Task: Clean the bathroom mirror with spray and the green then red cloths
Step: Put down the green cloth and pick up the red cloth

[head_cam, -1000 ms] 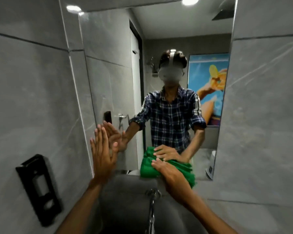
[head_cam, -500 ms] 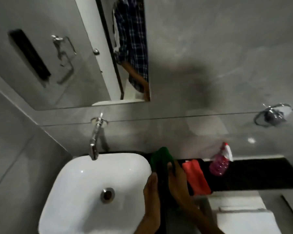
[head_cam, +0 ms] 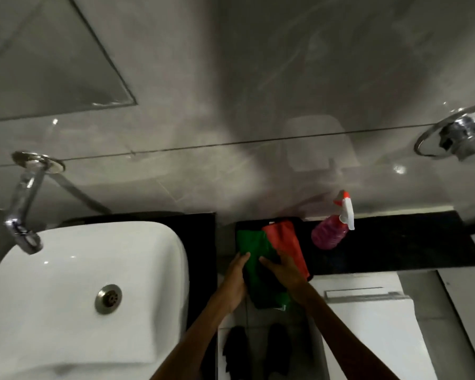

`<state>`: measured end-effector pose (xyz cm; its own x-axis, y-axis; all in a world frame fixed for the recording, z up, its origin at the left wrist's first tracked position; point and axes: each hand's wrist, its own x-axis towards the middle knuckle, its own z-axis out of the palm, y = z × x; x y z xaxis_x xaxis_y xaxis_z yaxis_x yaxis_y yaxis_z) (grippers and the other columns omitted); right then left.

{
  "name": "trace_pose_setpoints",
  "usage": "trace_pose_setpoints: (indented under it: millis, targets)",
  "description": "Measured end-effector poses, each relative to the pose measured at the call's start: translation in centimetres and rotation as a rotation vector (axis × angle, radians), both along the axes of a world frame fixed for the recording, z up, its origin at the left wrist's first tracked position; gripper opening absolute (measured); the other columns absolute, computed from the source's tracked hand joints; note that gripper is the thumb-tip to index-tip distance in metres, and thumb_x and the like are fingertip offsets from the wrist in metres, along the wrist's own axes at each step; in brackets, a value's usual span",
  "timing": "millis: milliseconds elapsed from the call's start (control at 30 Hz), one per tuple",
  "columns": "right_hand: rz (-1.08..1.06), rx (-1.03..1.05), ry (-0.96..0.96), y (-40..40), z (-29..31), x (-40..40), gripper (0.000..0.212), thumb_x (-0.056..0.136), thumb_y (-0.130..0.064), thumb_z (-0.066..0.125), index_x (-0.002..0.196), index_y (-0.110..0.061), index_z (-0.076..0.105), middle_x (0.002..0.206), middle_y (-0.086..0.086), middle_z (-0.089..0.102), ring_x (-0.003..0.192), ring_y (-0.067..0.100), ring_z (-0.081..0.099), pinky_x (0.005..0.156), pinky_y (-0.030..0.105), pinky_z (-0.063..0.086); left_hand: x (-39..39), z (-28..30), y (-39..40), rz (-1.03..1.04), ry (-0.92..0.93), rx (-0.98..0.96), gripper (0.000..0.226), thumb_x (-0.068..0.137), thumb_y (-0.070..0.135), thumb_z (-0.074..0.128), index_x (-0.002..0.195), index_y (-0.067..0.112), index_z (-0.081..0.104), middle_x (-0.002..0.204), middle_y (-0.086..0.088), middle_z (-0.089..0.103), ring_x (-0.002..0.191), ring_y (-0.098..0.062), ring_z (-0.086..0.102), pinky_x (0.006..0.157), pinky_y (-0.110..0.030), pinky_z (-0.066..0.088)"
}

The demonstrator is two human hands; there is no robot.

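Green cloth lies at the shelf's left end under both flat hands, left and right, fingers loosely spread, gripping nothing; red cloth beside it and spray wait, so red wiping looks left.

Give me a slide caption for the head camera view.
Both hands lay the green cloth beside the red cloth near the spray bottle.

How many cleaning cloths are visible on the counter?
2. The green cloth lies under both hands, hanging over the counter edge; the red cloth lies beside it, on the spray bottle's side.
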<state>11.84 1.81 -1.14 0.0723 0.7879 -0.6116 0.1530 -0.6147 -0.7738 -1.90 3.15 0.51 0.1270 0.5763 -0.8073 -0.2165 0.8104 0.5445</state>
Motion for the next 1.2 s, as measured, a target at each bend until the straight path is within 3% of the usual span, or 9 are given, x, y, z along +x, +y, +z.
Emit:
trace_pose_setpoints:
  millis: [100,233,367,600,800,900,1000,1100,1200]
  targets:
    - [0.01,0.009,-0.1,2.0,-2.2,0.6,0.072,0.102,-0.008,0.065,0.164,-0.011,0.028,0.17,0.006,0.031,0.156,0.03,0.035,0.126,0.037,0.032,0.8,-3.8,3.1,-0.068,0.216,0.032,0.039,0.105,0.021,0.057,0.14,0.005,0.061,0.134,-0.022,0.069,0.097,-0.027,0.071,0.079,-0.035,0.059]
    - [0.093,-0.102,-0.222,2.6,-6.1,1.2,0.05,0.105,-0.004,0.055,0.154,0.0,0.045,0.155,0.021,0.052,0.144,0.038,0.051,0.12,0.043,0.043,2.0,-6.7,5.0,-0.19,0.386,0.077,0.052,0.106,0.022,0.057,0.155,0.007,0.047,0.154,-0.021,0.056,0.139,-0.036,0.056,0.117,-0.048,0.047]
    - [-0.004,-0.073,-0.537,2.1,-8.0,3.4,0.043,0.104,-0.004,0.049,0.146,0.001,0.051,0.144,0.025,0.054,0.133,0.044,0.052,0.11,0.051,0.049,3.2,-8.1,3.9,-0.218,0.639,0.271,0.054,0.104,0.004,0.055,0.156,0.0,0.042,0.158,-0.024,0.047,0.141,-0.038,0.053,0.116,-0.043,0.046]
    - [0.268,-0.213,-0.822,2.8,-11.3,5.0,0.055,0.107,-0.017,0.049,0.157,-0.002,0.03,0.157,0.022,0.038,0.145,0.041,0.04,0.118,0.053,0.039,8.0,-10.7,2.7,-0.301,0.401,0.158,0.047,0.108,0.006,0.043,0.155,0.002,0.046,0.151,-0.023,0.057,0.14,-0.037,0.056,0.12,-0.049,0.044]
    - [0.15,-0.149,-0.675,4.0,-10.5,5.2,0.055,0.096,-0.039,0.068,0.139,-0.006,0.057,0.141,0.019,0.054,0.132,0.042,0.052,0.111,0.052,0.047,8.4,-10.3,2.3,-0.239,0.33,0.149,0.044,0.106,0.001,0.042,0.146,0.005,0.058,0.141,-0.021,0.066,0.131,-0.038,0.062,0.108,-0.042,0.05]
    - [-0.072,0.02,-0.451,2.9,-6.8,5.3,0.042,0.093,-0.026,0.073,0.127,-0.008,0.056,0.117,0.009,0.069,0.102,0.033,0.071,0.078,0.035,0.056,6.7,-6.7,2.5,-0.185,0.287,0.138,0.04,0.107,0.016,0.051,0.147,0.012,0.057,0.14,-0.01,0.064,0.134,-0.03,0.059,0.113,-0.046,0.05]
    - [-0.142,0.23,-0.315,1.6,-1.9,4.8,0.046,0.092,-0.012,0.075,0.128,-0.017,0.047,0.106,-0.006,0.068,0.086,0.011,0.073,0.06,0.014,0.053,5.4,-2.3,2.3,-0.126,0.166,0.166,0.016,0.104,0.035,0.059,0.111,0.026,0.07,0.104,0.005,0.074,0.102,-0.016,0.069,0.082,-0.028,0.057]
    - [-0.131,0.462,-0.2,1.4,5.7,1.9,0.057,0.087,-0.008,0.077,0.131,-0.024,0.044,0.113,-0.021,0.066,0.099,-0.011,0.068,0.075,0.008,0.056,2.4,4.3,2.0,-0.045,0.035,0.238,0.026,0.093,0.044,0.068,0.101,0.022,0.078,0.092,0.002,0.082,0.086,-0.017,0.074,0.073,-0.028,0.062]
    - [-0.123,0.708,-0.083,2.5,13.9,-2.3,0.062,0.085,-0.016,0.077,0.138,-0.02,0.046,0.125,-0.033,0.063,0.114,-0.004,0.067,0.091,0.014,0.056,-2.2,11.8,2.3,0.084,-0.015,0.468,0.033,0.084,0.041,0.074,0.108,0.02,0.083,0.104,-0.009,0.084,0.094,-0.024,0.079,0.082,-0.034,0.063]
